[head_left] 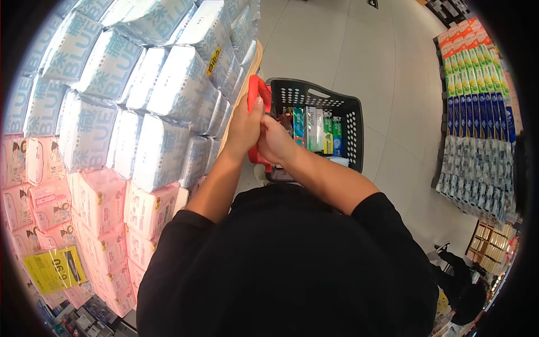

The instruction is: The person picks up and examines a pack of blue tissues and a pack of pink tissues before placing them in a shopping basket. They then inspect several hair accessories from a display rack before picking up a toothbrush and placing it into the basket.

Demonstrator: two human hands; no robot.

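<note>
Plastic handle, red and smooth with a rounded bar [254, 85], lies beneath my two bare hands along the left edge of a dark, hard plastic basket pierced with rows of round holes [347, 101]. My left hand [246, 128] rests on it, fingers bent; my right hand [275, 140] folds against the left, touching it. Most fingertips are hidden, so I cannot tell how tightly either closes. Inside the one basket stand slim, glossy cardboard cartons in teal, white, green and blue [328, 132], at least four. Left of me, soft, crinkled white plastic packs with pale blue lettering [174, 84], over a dozen, sit above stacked pink packs with squared edges [101, 196], also over a dozen. One flat yellow price card [53, 271] hangs there.
</note>
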